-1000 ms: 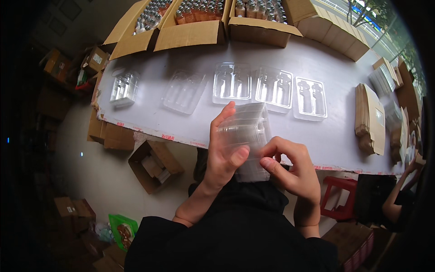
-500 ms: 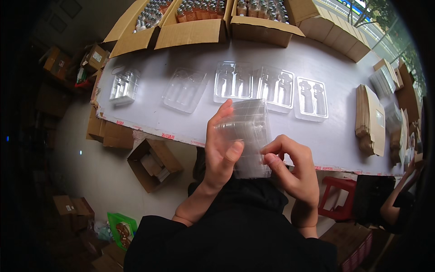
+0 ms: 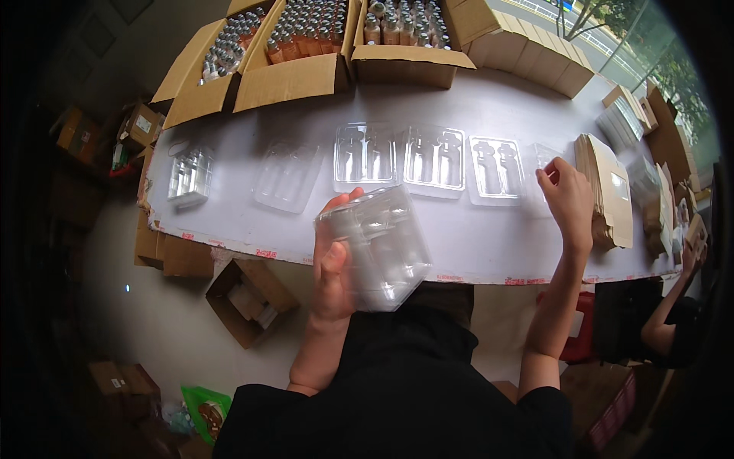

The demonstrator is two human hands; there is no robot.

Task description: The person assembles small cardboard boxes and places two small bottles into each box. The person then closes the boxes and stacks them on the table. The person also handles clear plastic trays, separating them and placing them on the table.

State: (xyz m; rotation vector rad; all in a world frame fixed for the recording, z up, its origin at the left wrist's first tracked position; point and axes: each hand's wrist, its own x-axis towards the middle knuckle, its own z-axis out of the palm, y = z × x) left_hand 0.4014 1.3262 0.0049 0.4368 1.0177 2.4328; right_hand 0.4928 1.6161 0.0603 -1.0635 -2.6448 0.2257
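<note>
My left hand [image 3: 334, 264] holds a thick stack of clear plastic blister trays [image 3: 386, 249] in front of the table's near edge, thumb across its side. Farther right, my right hand [image 3: 569, 200] is over the table with fingers curled in a pinch at another clear tray [image 3: 541, 155], which it partly hides. A row of clear trays with bottle-shaped hollows lies to its left: one tray [image 3: 497, 170], a second tray [image 3: 434, 161], a third tray [image 3: 365, 157] and a fainter tray [image 3: 287, 177].
Open cartons of bottles [image 3: 302, 46] line the table's [image 3: 306, 107] far side. A tray stack [image 3: 189, 174] stands at the left end. Folded brown cardboard [image 3: 608, 195] is right of my right hand. Another person's arm [image 3: 669, 310] shows at far right; a carton [image 3: 248, 298] is on the floor.
My right hand has left the stack and moved right and away, over the table, where another tray now shows. My left hand has tilted the stack. The view has shifted.
</note>
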